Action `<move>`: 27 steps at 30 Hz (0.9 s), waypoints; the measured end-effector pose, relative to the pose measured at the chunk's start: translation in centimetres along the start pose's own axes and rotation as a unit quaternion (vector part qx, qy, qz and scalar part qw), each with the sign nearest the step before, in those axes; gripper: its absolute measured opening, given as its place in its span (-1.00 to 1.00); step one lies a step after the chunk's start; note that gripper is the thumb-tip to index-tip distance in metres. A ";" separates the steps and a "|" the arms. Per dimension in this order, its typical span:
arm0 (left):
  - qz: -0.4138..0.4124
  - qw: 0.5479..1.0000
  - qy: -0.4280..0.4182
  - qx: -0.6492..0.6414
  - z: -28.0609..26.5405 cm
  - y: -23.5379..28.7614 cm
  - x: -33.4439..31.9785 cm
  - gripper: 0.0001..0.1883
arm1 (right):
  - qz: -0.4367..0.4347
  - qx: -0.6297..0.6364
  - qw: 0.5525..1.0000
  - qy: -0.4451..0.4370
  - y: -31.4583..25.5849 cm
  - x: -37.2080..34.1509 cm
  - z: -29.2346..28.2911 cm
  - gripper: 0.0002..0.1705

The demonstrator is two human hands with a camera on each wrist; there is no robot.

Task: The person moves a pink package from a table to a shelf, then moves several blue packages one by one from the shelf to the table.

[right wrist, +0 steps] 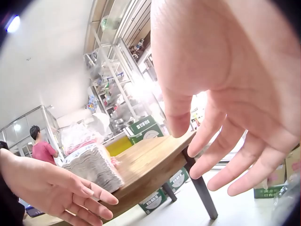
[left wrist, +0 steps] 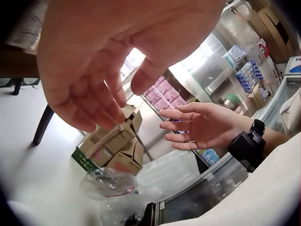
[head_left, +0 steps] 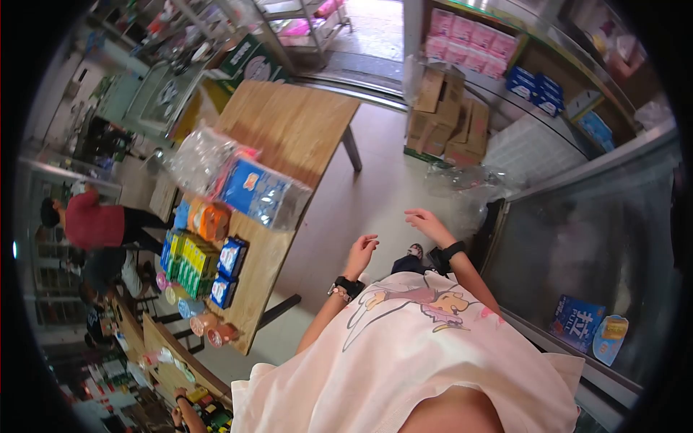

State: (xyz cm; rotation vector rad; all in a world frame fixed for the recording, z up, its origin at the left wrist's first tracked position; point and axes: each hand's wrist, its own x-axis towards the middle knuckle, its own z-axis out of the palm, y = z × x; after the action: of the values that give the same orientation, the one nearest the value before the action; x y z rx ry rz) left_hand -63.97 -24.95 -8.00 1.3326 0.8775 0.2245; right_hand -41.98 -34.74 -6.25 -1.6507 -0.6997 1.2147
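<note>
Gripping nothing with relaxed left hand [head_left: 360, 257], right hand [head_left: 431, 228]; see blue packet [head_left: 258, 190] left of both in head view, not left-wrist.

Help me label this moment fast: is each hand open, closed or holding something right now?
Left hand: open, holding nothing.
Right hand: open, holding nothing.

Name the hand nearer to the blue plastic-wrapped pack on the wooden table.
Left. The left hand is over the floor, off the edge of the wooden table and apart from the blue pack; the right hand is farther from it, beyond the left hand.
</note>
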 end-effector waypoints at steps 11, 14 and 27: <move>0.043 0.984 -0.127 0.117 11.2 3.8 8.5 -0.72 | -0.003 0.077 0.986 0.150 3.1 -3.9 -15.8 -0.66; 0.002 0.980 -0.158 0.123 12.6 4.8 9.8 -0.72 | 0.035 0.120 0.971 0.206 4.7 -4.8 -17.5 -0.68; 0.030 0.946 -0.269 0.177 25.5 12.3 28.0 -0.67 | 0.094 0.172 0.942 0.271 7.2 -0.5 -28.9 -0.65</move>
State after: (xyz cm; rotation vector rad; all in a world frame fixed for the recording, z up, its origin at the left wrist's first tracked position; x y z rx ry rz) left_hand -24.24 -23.70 -9.27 1.6479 0.4207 -0.2580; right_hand -15.72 -48.06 -10.61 -1.6647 0.0151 0.8795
